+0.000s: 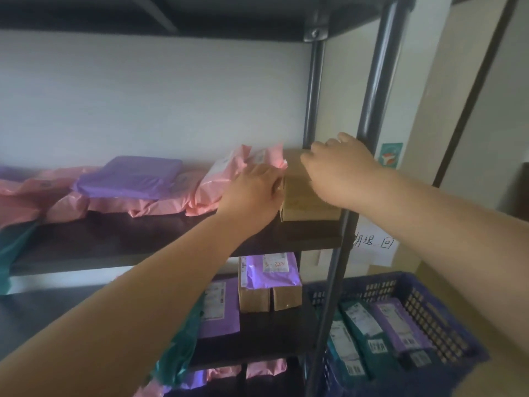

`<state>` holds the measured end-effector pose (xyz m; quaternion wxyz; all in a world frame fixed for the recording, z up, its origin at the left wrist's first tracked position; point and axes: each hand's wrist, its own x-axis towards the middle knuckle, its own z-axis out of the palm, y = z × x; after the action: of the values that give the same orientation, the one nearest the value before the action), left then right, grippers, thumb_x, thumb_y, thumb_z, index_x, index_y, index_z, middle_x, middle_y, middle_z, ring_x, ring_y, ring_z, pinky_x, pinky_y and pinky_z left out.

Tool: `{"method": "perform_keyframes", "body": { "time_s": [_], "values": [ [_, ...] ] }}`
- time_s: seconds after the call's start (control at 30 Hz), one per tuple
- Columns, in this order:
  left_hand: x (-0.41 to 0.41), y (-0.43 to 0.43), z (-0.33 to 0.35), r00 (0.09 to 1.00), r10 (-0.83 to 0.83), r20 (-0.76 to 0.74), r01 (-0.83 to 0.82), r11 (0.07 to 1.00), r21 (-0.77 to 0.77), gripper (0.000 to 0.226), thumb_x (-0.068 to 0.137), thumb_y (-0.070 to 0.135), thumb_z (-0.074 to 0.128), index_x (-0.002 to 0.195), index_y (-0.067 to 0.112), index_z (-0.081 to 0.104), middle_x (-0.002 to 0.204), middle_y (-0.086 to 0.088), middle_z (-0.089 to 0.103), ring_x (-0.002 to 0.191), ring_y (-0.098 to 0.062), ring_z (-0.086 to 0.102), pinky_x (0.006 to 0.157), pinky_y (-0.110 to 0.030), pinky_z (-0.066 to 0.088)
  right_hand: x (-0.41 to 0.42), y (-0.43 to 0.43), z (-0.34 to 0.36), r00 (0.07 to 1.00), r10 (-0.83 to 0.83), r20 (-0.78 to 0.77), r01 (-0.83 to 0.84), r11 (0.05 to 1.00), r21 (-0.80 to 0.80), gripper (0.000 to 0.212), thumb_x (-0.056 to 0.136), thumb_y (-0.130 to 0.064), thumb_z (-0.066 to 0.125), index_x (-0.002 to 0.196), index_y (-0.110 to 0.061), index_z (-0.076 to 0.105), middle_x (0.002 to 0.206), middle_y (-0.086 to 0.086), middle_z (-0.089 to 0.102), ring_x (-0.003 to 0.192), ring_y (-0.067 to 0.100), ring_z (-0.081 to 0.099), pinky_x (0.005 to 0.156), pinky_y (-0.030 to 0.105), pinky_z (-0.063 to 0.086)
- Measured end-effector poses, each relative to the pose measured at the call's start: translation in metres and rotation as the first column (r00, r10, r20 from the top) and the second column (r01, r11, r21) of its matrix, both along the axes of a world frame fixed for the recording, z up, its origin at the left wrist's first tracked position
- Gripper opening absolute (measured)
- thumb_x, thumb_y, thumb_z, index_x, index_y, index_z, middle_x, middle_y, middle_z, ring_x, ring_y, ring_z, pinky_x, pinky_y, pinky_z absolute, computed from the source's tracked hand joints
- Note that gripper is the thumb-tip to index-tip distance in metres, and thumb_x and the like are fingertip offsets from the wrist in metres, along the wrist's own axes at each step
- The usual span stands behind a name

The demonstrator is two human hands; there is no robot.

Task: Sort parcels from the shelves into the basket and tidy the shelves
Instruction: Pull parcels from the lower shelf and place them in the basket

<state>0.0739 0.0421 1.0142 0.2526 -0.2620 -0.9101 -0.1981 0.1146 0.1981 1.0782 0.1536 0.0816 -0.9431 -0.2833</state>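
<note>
Brown cardboard box [297, 203] noted at the right end of the upper shelf [143, 239], just beside leaning pink parcels [217, 181]. It is gripped by both hands: the left hand [254, 190] is curled against its left face, and the right hand [340, 170] is curled over its top. Teal and purple parcels [400, 322] are seen lying in the blue basket [369, 285], lower right.

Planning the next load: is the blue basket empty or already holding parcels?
Holding parcels: teal parcels and a purple parcel lie inside the basket, its walls rising above them.
</note>
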Motion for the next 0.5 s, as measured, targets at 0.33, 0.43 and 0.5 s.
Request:
{"method": "perform_keyframes", "body": {
  "time_s": [0.33,0.43,0.5],
  "values": [
    [-0.028,0.017,0.004,0.999,0.002,0.039,0.010,0.956,-0.294,0.048,0.104,0.034,0.036,0.151,0.030,0.029,0.160,0.006,0.024,0.149,-0.018,0.016,0.120,-0.044,0.004,-0.043,-0.002,0.002,0.836,-0.496,0.233,0.354,0.813,0.462,0.063,0.099,-0.065,0.034,0.149,-0.028,0.038,0.152,0.003,0.043,0.143,0.033,0.034,0.117,0.052,0.022],
    [-0.032,0.017,0.000,1.000,-0.004,0.005,0.006,0.960,-0.280,0.046,0.103,0.032,0.039,0.148,0.028,0.034,0.158,0.005,0.029,0.147,-0.019,0.022,0.120,-0.043,0.008,-0.047,-0.002,-0.003,0.843,-0.473,0.255,0.351,0.844,0.405,0.054,0.102,-0.055,0.038,0.148,-0.026,0.040,0.148,0.004,0.045,0.139,0.031,0.039,0.113,0.046,0.029],
    [-0.034,0.016,-0.003,1.000,-0.007,-0.026,0.000,0.964,-0.267,0.044,0.102,0.031,0.040,0.146,0.026,0.038,0.156,0.005,0.034,0.144,-0.019,0.026,0.119,-0.041,0.013,-0.048,-0.002,-0.008,0.858,-0.448,0.252,0.345,0.865,0.364,0.048,0.103,-0.042,0.044,0.147,-0.024,0.042,0.146,0.003,0.048,0.136,0.030,0.043,0.108,0.043,0.035]
  ]
}}
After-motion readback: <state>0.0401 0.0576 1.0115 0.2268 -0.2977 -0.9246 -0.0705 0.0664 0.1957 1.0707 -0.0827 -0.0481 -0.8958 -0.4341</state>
